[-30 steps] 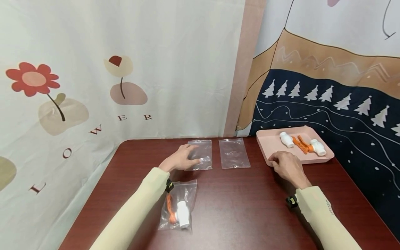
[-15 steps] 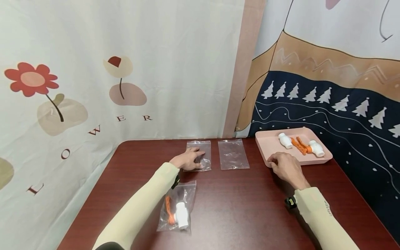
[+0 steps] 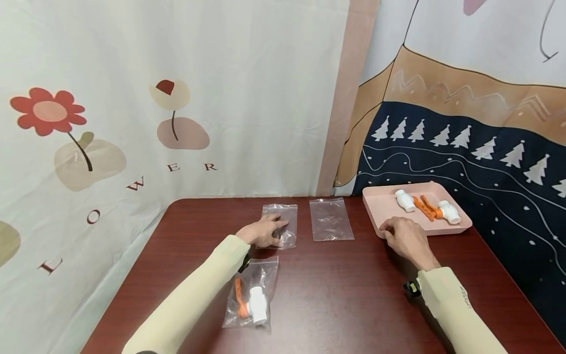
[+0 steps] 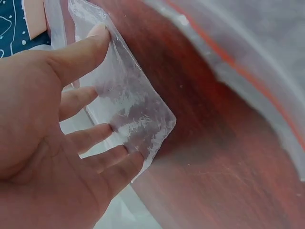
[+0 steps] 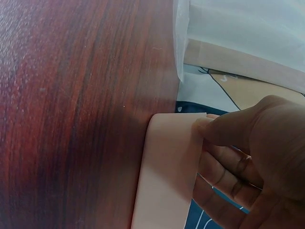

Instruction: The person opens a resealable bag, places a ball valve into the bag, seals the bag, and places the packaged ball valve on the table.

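My left hand lies over a clear zip bag near the back of the table. In the left wrist view the fingers are spread, with the fingertips touching the bag's flat plastic. At the right, my right hand pinches the near left corner of a pink tray. Its thumb is on the tray's outer wall and its fingers go over the rim. Inside the tray lie two white ball valves, one at the left and one at the right, with orange handles.
Another flat clear zip bag lies between the left hand's bag and the tray. Closer to me, below the left wrist, a zip bag holds a white ball valve with an orange handle. Printed curtains stand behind the table.
My left hand came down onto the bag, and the bag has slid slightly toward me with it. The right hand stays at the tray's corner.
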Action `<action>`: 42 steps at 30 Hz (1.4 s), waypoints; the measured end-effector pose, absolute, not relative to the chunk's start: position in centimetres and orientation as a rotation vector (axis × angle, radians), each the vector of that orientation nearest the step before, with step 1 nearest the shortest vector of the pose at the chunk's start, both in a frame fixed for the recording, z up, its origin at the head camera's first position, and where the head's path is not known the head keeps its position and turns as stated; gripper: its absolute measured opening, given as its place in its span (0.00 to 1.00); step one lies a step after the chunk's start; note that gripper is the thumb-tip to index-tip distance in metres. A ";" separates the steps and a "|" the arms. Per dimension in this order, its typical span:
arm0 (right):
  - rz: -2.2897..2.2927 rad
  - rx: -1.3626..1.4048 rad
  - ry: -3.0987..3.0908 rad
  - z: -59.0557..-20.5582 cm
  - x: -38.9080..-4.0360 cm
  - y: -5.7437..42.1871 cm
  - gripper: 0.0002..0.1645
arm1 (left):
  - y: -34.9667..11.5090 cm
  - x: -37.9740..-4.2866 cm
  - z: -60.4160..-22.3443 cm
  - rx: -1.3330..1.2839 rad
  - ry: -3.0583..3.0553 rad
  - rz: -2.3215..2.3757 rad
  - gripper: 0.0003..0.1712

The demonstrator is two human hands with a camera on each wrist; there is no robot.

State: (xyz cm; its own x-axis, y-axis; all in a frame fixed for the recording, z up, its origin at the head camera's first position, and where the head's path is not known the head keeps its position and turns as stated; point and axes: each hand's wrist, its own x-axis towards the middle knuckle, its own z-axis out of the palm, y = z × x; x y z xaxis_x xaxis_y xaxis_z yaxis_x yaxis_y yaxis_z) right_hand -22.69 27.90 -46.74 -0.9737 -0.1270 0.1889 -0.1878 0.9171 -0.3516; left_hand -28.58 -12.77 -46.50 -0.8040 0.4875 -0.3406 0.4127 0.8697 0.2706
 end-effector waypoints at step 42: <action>0.564 0.232 -2.905 -46.7 -22.7 27.9 0.05 | -14.2 -32.3 -46.1 -0.132 2.904 0.831 0.27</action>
State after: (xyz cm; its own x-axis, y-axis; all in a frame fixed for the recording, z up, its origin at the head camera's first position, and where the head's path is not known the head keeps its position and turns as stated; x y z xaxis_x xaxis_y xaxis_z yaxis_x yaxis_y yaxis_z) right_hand -22.66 27.87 -46.73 -0.9729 -0.1194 0.1978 -0.1847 0.9163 -0.3555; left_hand -32.32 -14.16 -46.15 -0.9893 -0.0509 -0.1370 -0.1157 0.8456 0.5211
